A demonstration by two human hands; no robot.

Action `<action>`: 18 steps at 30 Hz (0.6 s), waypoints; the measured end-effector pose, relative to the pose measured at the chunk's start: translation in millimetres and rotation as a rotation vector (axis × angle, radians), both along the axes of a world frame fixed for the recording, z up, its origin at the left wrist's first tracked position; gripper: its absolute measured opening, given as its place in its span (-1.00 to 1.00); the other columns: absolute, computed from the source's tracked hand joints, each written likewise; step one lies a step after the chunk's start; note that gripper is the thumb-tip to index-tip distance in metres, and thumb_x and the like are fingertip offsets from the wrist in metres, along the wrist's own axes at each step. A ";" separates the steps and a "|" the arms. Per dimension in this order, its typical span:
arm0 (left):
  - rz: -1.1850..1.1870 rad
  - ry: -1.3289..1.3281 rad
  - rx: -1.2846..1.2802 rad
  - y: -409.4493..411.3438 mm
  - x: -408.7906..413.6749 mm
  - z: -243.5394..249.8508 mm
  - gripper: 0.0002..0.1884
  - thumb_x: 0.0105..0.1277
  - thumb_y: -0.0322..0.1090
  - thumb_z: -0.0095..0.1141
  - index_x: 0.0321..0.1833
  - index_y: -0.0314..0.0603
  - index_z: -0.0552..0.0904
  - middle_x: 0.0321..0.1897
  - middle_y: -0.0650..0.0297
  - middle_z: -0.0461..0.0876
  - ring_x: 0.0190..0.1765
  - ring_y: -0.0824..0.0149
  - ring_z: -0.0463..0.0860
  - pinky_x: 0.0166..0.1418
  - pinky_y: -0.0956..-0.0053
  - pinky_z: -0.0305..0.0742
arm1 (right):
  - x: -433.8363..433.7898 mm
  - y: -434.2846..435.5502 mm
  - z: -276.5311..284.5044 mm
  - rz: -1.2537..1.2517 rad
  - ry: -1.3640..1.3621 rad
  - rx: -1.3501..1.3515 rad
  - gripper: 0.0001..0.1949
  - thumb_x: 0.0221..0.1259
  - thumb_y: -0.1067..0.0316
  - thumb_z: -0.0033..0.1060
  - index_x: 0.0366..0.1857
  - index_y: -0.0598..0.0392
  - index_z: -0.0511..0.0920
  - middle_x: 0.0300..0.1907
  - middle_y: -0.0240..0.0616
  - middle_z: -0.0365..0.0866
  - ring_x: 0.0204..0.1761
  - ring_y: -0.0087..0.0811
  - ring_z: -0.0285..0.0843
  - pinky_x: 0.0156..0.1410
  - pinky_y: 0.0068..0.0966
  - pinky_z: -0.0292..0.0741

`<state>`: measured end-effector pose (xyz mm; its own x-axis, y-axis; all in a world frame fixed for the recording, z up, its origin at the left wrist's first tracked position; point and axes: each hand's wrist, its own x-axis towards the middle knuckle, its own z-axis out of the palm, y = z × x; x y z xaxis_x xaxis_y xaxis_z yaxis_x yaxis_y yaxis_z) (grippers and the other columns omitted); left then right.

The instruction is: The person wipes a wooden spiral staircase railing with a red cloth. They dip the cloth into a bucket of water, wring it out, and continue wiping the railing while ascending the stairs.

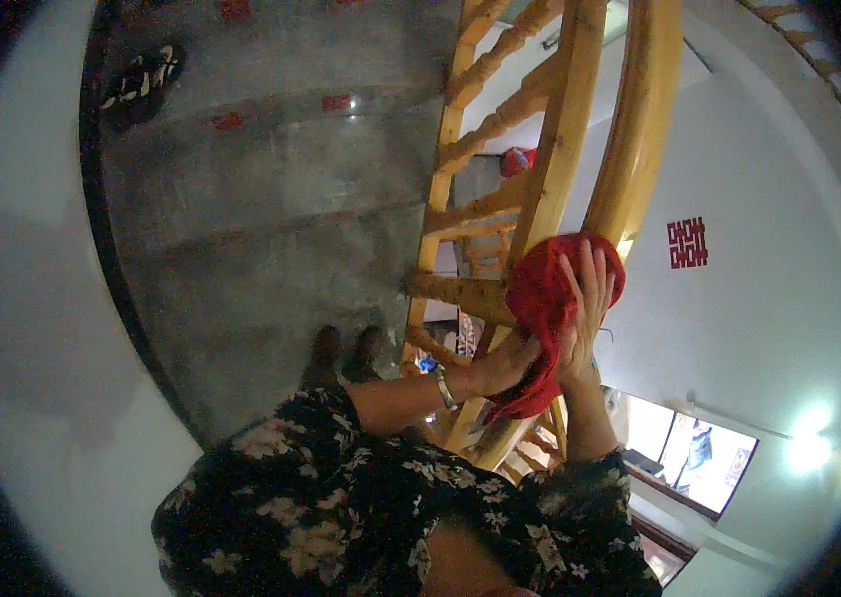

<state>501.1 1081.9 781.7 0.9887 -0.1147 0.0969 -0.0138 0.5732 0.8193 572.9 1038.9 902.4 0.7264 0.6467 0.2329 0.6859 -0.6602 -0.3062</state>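
A bunched red cloth lies over the wooden handrail of a staircase balustrade. My right hand presses on the cloth and curves over it, fingers extended along the rail. Lower and to the left, my left hand holds the hanging part of the cloth, which hides its fingers. On the left wrist is a metal-banded watch or bracelet. The cloth trails below both hands.
Turned wooden balusters join the lower rail at the left of the handrail. Grey steps with small red patches lie beneath, and a dark object rests on an upper one. A white wall curves along the left; a lit window is at lower right.
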 end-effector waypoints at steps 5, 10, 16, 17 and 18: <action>0.307 0.293 0.075 75.0 50.7 44.9 -0.41 0.33 0.08 -0.20 0.18 -0.35 0.30 0.06 0.13 0.42 0.04 0.29 0.41 0.18 0.43 0.25 | 53.8 28.9 26.6 0.106 -0.266 -0.114 -0.49 0.27 0.00 -0.39 0.18 0.06 0.31 0.33 -0.14 0.05 0.39 -0.14 -0.13 0.40 -0.16 -0.22; 0.544 0.094 -0.603 110.8 124.2 27.0 -0.43 0.33 0.08 -0.19 0.18 -0.29 0.33 0.05 0.13 0.46 0.00 0.29 0.47 0.17 0.42 0.31 | 119.0 76.5 59.9 0.041 -0.473 0.027 -0.50 0.07 0.21 0.11 0.17 -0.04 0.33 0.29 -0.19 0.13 0.36 -0.13 -0.06 0.37 -0.12 -0.09; 0.257 -0.099 -0.719 156.1 151.6 37.9 -0.52 0.41 -0.10 -0.37 0.26 -0.26 0.23 0.21 0.10 0.31 0.20 0.19 0.33 0.33 0.36 0.18 | 121.3 113.1 76.7 0.116 -0.640 -0.254 -0.58 0.02 0.29 0.14 0.05 -0.07 0.43 0.22 -0.22 0.25 0.33 -0.14 0.02 0.34 -0.09 0.01; 0.319 -0.119 -0.465 134.7 149.8 39.1 -0.53 0.42 -0.14 -0.39 0.28 -0.26 0.20 0.24 0.10 0.26 0.24 0.18 0.29 0.35 0.37 0.14 | 116.9 116.4 78.7 0.134 -0.651 -0.330 -0.59 0.03 0.32 0.13 0.05 -0.07 0.44 0.21 -0.23 0.27 0.33 -0.14 0.03 0.35 -0.12 0.02; 0.366 -0.095 -0.391 122.3 151.8 44.9 -0.55 0.42 -0.19 -0.41 0.30 -0.25 0.17 0.26 0.11 0.22 0.27 0.18 0.24 0.36 0.36 0.11 | 120.1 120.6 76.9 0.168 -0.669 -0.350 -0.65 0.03 0.40 0.10 -0.02 -0.04 0.49 0.17 -0.21 0.32 0.29 -0.15 0.11 0.33 -0.15 0.09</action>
